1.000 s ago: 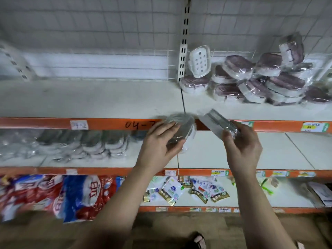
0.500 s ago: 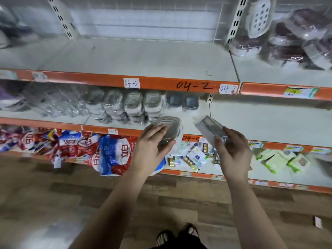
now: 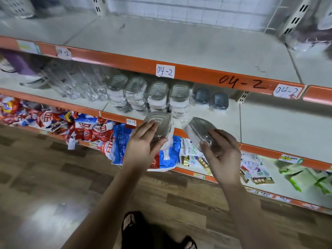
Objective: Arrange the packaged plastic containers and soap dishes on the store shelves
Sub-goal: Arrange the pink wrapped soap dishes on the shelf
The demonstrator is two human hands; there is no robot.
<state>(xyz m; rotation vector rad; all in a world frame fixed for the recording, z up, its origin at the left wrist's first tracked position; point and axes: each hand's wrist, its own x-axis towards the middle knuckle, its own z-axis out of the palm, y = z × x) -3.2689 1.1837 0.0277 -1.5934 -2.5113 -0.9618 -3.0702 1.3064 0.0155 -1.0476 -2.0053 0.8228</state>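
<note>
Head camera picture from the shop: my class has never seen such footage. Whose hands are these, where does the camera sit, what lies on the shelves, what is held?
No machine: a person wears one wide-angle camera on the head, so you see their arms from above. The left hand holds a wrapped ribbed soap dish; the right hand holds a second wrapped dish, tilted. Both hover before the middle shelf, where stacks of packaged dishes stand beside two dark grey cases. Colourful bags lie on the shelf below.
</note>
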